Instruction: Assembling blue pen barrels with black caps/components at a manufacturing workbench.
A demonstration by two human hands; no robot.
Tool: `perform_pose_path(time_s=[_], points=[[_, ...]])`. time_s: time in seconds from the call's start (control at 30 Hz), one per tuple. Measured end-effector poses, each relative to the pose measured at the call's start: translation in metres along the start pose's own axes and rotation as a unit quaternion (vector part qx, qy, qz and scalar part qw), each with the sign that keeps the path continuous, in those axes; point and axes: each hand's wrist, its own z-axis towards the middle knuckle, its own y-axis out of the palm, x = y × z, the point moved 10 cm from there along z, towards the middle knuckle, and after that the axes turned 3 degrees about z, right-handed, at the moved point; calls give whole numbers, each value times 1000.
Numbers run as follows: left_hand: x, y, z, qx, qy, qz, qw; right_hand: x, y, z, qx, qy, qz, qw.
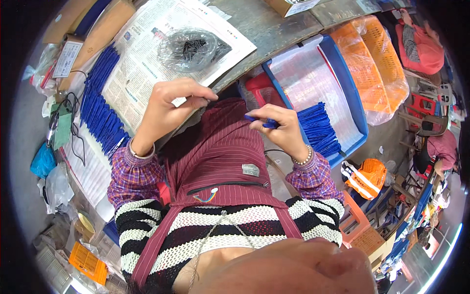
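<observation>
From the head view, our right hand (281,128) pinches a small blue piece (262,121) over the lap, while our left hand (169,105) closes its fingertips on something too small to tell. We should hold both steady, aligned, near the blue stack (100,105).

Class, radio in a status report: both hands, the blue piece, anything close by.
Left hand pinching something small, unclear. Right hand holding blue piece. Blue crate beside right hand.

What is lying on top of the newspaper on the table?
On the newspaper lies a clear plastic bag holding small dark pins; their exact kind is too small to tell. A row of blue sticks overlaps its left edge, hiding the paper beneath.
</observation>
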Motion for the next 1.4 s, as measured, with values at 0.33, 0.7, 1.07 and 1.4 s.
perform_pose_path(time_s=[0.33, 0.7, 1.07, 1.4], points=[[1, 30, -14, -22, 1, -27, 999, 1, 24, 0, -14, 10, 2, 1000], [-1, 52, -17, -50, -14, -64, 997, 1, 30, 0, -30, 13, 14, 999], [-9, 51, -15, -45, -41, -67, 996, 3, 31, 3, -39, 10, -8, 999], [-21, 47, -22, -30, -41, -110, 993, 2, 35, 8, -41, 40, -32, 998]])
